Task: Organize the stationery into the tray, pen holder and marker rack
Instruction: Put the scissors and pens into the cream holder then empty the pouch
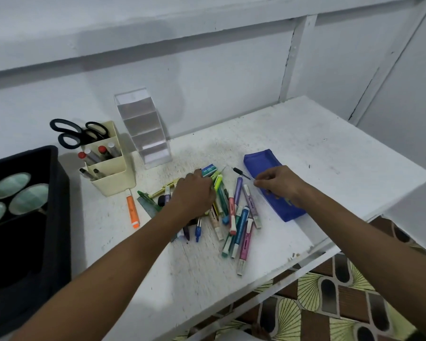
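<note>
Right hand (pixel 278 183) pinches black pen (pixel 241 173) at fingertips; left hand's (pixel 194 193) grip unclear on pile (pixel 234 217)

A single wide-angle head camera looks forward and steeply down from above the person's shoulders, close enough that both forearms run in from the bottom corners toward mid-frame. The white surface (pixel 293 153) tilts across the centre, its near edge slanting toward the lower right, where patterned floor (pixel 330 303) shows. A white wall (pixel 207 57) fills the upper frame, its lines bowed by the lens. No second view exists.
</note>
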`<state>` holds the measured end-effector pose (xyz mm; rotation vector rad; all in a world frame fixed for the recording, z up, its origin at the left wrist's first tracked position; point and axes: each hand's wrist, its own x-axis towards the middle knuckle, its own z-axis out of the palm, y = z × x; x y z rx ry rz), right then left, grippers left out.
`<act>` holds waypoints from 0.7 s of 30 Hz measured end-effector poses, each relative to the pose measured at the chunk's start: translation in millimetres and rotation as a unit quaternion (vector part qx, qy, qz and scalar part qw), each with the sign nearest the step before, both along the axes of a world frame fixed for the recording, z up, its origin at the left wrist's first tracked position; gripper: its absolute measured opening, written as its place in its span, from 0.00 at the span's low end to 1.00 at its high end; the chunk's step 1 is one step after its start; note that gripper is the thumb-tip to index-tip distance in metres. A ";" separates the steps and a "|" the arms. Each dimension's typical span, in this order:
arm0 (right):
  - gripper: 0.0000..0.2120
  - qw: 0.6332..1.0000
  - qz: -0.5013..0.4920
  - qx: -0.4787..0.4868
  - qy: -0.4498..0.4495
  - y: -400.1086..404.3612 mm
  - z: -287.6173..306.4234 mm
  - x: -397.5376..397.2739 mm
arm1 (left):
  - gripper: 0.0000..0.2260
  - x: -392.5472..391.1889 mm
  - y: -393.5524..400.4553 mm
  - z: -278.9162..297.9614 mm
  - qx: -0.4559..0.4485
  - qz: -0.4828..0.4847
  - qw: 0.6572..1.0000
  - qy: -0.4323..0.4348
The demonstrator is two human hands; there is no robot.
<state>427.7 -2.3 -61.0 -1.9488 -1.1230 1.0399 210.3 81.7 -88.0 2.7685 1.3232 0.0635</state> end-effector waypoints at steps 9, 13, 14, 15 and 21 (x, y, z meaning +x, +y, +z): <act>0.09 0.999 -0.026 0.037 -0.008 3.3 -6.3 1.7 | 0.15 50.7 15.9 10.7 -0.039 -0.089 0.987 0.131; 0.08 0.996 -0.045 0.073 -0.002 1.8 -3.8 4.1 | 0.14 55.7 16.4 17.3 -0.030 -0.130 0.981 0.141; 0.08 0.996 -0.051 0.080 0.004 1.0 -3.4 5.0 | 0.14 55.5 16.3 18.3 -0.018 -0.141 0.979 0.144; 0.07 0.995 -0.057 0.086 0.008 0.3 -3.2 5.8 | 0.14 54.9 16.4 19.1 -0.008 -0.149 0.978 0.146; 0.05 0.987 -0.102 0.124 0.018 -2.0 -0.2 11.9 | 0.10 46.3 17.1 23.9 0.001 -0.186 0.979 0.086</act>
